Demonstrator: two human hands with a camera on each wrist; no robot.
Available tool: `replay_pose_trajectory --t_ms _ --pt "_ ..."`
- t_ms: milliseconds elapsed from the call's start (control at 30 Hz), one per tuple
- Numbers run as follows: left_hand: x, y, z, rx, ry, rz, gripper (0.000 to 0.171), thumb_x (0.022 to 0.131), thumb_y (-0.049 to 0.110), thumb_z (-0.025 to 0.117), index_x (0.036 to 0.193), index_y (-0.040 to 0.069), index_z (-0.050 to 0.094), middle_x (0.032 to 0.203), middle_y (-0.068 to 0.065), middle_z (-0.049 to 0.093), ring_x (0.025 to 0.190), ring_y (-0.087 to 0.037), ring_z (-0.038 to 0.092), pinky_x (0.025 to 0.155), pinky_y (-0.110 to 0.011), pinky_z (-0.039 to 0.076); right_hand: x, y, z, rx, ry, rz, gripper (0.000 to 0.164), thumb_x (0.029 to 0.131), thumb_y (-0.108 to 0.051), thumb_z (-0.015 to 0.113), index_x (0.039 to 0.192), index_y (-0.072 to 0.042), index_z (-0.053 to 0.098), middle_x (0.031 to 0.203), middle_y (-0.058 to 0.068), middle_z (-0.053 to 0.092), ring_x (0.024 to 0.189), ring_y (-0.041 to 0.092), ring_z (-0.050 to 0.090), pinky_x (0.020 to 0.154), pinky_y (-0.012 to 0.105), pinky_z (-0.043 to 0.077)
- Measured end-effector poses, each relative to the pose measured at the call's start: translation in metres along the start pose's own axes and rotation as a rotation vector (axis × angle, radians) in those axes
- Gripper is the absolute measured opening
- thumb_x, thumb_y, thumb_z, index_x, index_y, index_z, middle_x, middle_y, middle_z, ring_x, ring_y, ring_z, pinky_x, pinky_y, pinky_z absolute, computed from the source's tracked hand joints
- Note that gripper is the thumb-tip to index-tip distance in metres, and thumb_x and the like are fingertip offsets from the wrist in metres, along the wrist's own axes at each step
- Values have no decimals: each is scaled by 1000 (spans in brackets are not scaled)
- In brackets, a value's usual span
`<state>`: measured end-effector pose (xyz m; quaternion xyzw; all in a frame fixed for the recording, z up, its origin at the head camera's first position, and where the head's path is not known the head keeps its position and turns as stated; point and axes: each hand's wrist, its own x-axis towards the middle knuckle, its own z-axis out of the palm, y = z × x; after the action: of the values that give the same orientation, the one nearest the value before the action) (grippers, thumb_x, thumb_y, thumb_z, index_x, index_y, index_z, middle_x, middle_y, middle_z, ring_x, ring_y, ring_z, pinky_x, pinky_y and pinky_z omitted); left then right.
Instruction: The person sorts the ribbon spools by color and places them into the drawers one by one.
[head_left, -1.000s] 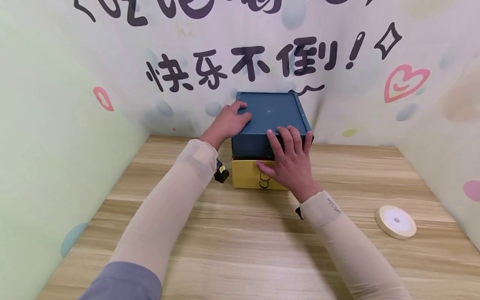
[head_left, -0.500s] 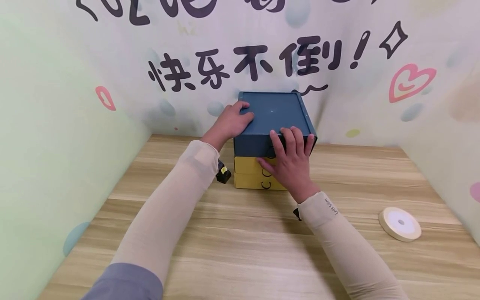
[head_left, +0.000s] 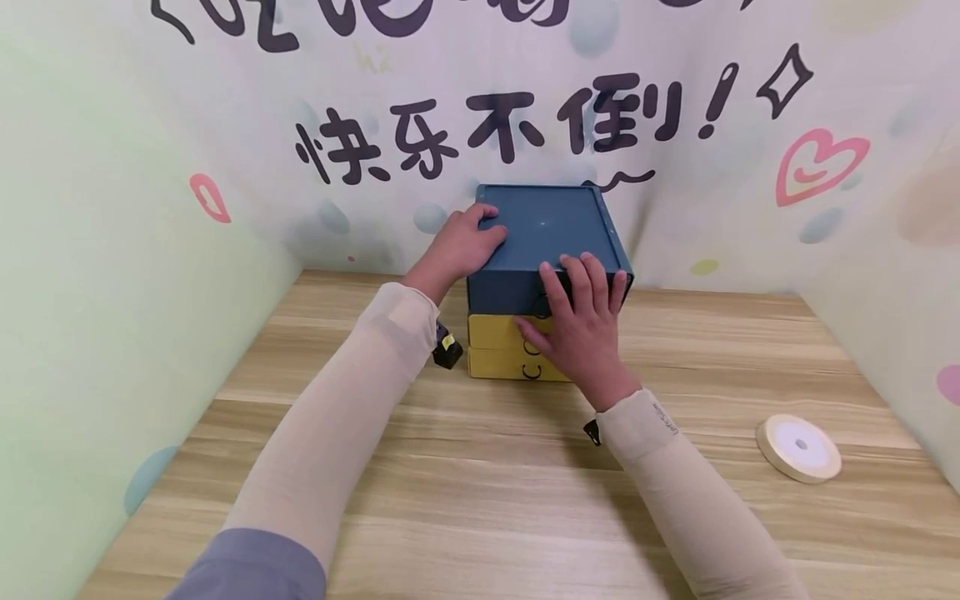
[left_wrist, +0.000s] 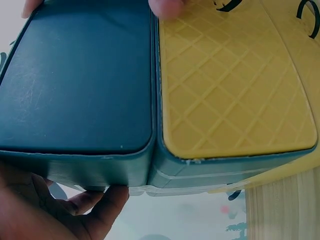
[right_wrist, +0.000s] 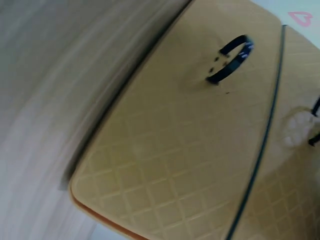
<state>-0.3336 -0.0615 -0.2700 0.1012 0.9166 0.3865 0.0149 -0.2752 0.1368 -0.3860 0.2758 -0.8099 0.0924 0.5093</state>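
Note:
A small chest of drawers (head_left: 543,208) stands against the back wall, with a blue top drawer front (left_wrist: 80,80) and two yellow drawer fronts (left_wrist: 235,90) below, all flush. Black ring pulls (right_wrist: 237,60) are fixed on the fronts. My left hand (head_left: 459,243) grips the top left edge of the chest, some fingers on the top, others against its side. My right hand (head_left: 587,327) is spread on the front, fingertips over the top edge and thumb on the upper yellow drawer. The palm hides the right part of the fronts.
A flat roll of cream ribbon (head_left: 799,448) lies on the wooden table (head_left: 480,500) to the right. Behind the chest hangs a printed wall cloth (head_left: 420,75). A black camera piece (head_left: 447,348) shows by the left wrist.
The upper yellow drawer, earlier sticking out over the lower one, has gone back flush under my right hand. Both hands have kept nearly the same place.

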Motion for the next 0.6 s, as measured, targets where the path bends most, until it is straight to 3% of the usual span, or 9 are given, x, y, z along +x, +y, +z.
replay_pose_trajectory --t_ms 167,267,600 --pt "1 -1 0 -4 2 -5 52 103 38 46 151 16 42 156 -13 31 139 -27 34 111 -40 32 -3 1 -8 76 -25 -8 67 91 -39 64 148 -11 42 153 18 36 144 37 24 114 62 7" --pt "2 -2 1 -9 -6 -13 52 103 38 45 151 17 42 157 -12 30 140 -26 34 111 -40 32 -6 2 -15 129 -27 -16 58 93 -34 61 144 -9 49 154 17 37 145 38 24 115 61 9" --pt "3 -3 1 -27 -10 4 51 103 38 45 151 18 42 158 -12 29 140 -25 32 110 -40 33 -3 5 -42 497 -16 43 35 91 -20 61 118 1 67 142 18 52 141 37 34 115 60 13"
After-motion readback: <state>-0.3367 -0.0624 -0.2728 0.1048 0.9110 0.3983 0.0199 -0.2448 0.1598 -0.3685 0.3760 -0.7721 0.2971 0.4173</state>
